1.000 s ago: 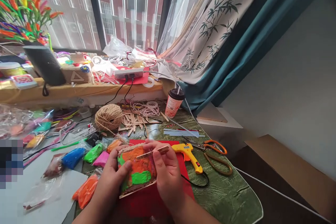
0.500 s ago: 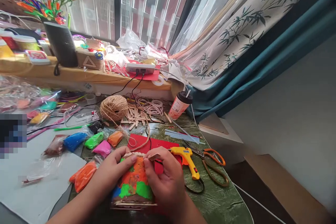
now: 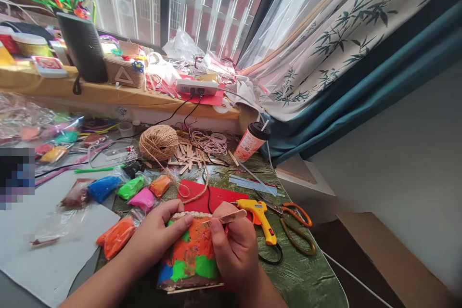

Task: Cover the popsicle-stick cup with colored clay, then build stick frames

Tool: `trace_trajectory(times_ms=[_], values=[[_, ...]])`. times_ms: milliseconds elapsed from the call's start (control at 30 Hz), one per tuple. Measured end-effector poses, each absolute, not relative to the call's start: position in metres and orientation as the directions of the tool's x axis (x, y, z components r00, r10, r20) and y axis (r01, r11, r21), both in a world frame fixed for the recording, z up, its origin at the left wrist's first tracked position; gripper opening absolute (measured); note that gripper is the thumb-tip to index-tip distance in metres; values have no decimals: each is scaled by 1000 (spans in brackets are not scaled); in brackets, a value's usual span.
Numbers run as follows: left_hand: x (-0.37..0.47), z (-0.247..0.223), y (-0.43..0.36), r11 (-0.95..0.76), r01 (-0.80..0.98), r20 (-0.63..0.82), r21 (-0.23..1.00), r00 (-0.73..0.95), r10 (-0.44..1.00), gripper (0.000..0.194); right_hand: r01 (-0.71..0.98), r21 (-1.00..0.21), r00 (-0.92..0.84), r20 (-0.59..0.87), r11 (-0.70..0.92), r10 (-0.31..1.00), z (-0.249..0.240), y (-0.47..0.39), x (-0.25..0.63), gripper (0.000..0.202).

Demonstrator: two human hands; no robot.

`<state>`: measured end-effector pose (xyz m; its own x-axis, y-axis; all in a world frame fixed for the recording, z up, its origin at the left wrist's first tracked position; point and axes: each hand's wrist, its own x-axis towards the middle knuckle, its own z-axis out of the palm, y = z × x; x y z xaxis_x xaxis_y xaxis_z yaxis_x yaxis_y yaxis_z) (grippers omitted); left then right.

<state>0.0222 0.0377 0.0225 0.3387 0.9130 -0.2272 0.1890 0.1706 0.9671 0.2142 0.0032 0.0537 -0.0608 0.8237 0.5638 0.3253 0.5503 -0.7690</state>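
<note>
A small piece covered in orange, green, blue and brown clay [image 3: 193,250] has a braided cord along its top edge. My left hand [image 3: 159,231] holds its left side, thumb on the front near the top. Between the thumb and fingers of my right hand [image 3: 234,240] is a flat wooden stick [image 3: 231,217], its left end against the clay near the top. Behind the piece lies a red sheet [image 3: 195,190]. The yellow glue gun [image 3: 262,219] rests just right of my right hand.
Bagged clay, including an orange bag [image 3: 117,238], lies left. Behind are a twine ball [image 3: 159,142], wooden sticks [image 3: 189,156] and a paper cup [image 3: 250,142]. Scissors [image 3: 296,226] lie near the right table edge. A power strip [image 3: 197,87] sits on the sill.
My right hand has turned, and the wooden stick now shows at more of its length, pointing right. The clay-covered piece sits slightly further right, with more of its front visible. The view has shifted slightly.
</note>
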Motion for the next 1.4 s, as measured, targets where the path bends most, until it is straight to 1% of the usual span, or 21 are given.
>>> trace_trajectory(times_ms=[100,233,400,567,633,700,767,800,867,967,1067,1167,1267,1400], values=[[22,23,38,131,218,-204,967,356,912,54,301,-767,-67,576,567,815,51,1,215,20],[21,21,39,99,211,-172,973,360,917,55,302,-787,-56,548,537,835,50,4,213,23],[22,20,40,102,186,-163,977,353,921,59,303,-799,-114,512,520,852,55,11,214,23],[22,20,40,89,196,-156,977,362,919,58,312,-796,-176,488,518,855,64,9,218,19],[22,18,41,83,190,-148,978,358,922,58,295,-802,-127,506,519,853,65,5,219,17],[20,17,42,76,188,-140,979,356,924,57,238,-838,-21,500,490,866,62,1,220,17],[19,18,43,65,179,-127,982,363,923,55,151,-900,56,422,410,905,56,-4,220,16],[18,18,44,64,168,-123,984,365,923,53,107,-927,70,367,359,927,53,-7,220,14],[17,21,44,75,128,-116,989,352,929,48,40,-963,61,268,266,962,47,-12,219,4],[16,25,45,100,67,-117,993,310,944,48,-21,-982,71,185,186,980,41,-18,216,19],[17,27,45,88,66,-104,994,302,947,51,-71,-989,98,122,129,988,42,-20,213,19],[17,29,45,63,88,-88,994,318,944,48,-141,-989,88,33,45,996,48,-18,210,31],[16,35,45,98,85,-124,992,396,910,45,-190,-981,73,-52,-37,996,53,-15,207,40],[16,41,43,205,30,-193,978,487,852,50,-213,-976,83,-52,-33,995,57,-16,205,41]])
